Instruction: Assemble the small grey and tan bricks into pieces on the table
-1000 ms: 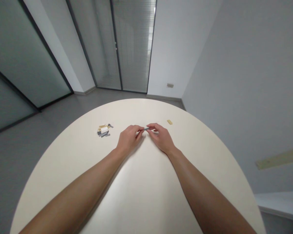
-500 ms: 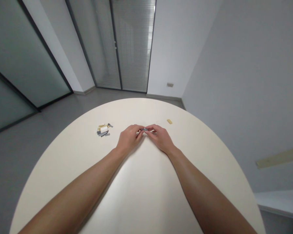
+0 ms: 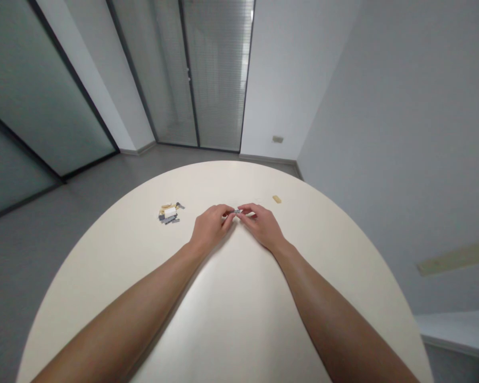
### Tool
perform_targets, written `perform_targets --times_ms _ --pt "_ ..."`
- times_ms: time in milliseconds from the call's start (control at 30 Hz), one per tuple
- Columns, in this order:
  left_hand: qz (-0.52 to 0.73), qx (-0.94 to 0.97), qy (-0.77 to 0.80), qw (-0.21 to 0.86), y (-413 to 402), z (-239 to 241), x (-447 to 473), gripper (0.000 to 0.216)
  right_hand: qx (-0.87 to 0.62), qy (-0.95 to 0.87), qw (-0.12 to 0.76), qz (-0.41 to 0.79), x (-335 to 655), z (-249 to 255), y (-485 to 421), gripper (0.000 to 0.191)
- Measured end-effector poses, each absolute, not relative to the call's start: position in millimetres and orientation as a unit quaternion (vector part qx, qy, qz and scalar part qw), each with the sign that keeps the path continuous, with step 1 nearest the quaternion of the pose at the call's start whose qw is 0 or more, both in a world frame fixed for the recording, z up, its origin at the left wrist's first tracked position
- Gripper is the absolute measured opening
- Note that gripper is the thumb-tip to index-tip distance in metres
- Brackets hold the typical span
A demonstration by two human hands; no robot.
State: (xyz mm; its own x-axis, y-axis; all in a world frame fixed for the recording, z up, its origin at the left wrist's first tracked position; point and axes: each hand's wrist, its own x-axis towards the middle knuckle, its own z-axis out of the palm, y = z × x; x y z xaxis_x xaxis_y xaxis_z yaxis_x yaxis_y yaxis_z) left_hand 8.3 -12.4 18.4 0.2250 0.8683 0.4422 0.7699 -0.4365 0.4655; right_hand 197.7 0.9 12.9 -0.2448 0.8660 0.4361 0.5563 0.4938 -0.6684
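Both my hands meet over the middle of a round cream table (image 3: 231, 319). My left hand (image 3: 211, 226) and my right hand (image 3: 261, 224) pinch a small grey piece (image 3: 237, 211) between their fingertips, each with fingers curled. The piece is tiny and mostly hidden by the fingers. A small heap of grey, tan and white pieces (image 3: 169, 213) lies on the table to the left of my left hand. A single tan piece (image 3: 277, 199) lies beyond my right hand.
The table's far edge curves just past the hands. Beyond it is grey floor, glass partitions and a door with blinds (image 3: 217, 74) at the back, and a plain wall on the right.
My hands have drawn a little closer together on the grey piece, so less of it shows. The heap and the tan piece have not moved.
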Motion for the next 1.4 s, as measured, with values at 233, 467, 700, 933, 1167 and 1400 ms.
perform_targets --times_ms 233,467,700,933,1167,1400 --pt "0.333 0.782 0.521 0.080 -12.6 19.1 9.3 0.022 -0.469 -0.757 0.405 0.208 199.0 9.8 2.5 0.018" --pt "0.337 0.784 0.515 0.078 -12.1 17.8 9.0 0.024 -0.471 -0.756 0.402 0.212 198.2 10.3 1.3 0.018" --pt "0.338 0.785 0.514 0.077 -11.2 16.4 9.2 0.024 -0.476 -0.752 0.400 0.217 198.5 13.1 -0.2 0.017" --pt "0.330 0.785 0.517 0.083 -12.1 18.5 9.2 0.025 -0.475 -0.754 0.396 0.223 197.2 14.2 -1.2 0.016" --pt "0.317 0.788 0.522 0.075 -11.9 17.7 9.2 0.024 -0.478 -0.758 0.387 0.217 197.6 13.8 -0.4 0.019" --pt "0.309 0.790 0.525 0.071 -12.2 17.6 8.8 0.025 -0.476 -0.764 0.383 0.207 197.4 13.8 -0.7 0.018"
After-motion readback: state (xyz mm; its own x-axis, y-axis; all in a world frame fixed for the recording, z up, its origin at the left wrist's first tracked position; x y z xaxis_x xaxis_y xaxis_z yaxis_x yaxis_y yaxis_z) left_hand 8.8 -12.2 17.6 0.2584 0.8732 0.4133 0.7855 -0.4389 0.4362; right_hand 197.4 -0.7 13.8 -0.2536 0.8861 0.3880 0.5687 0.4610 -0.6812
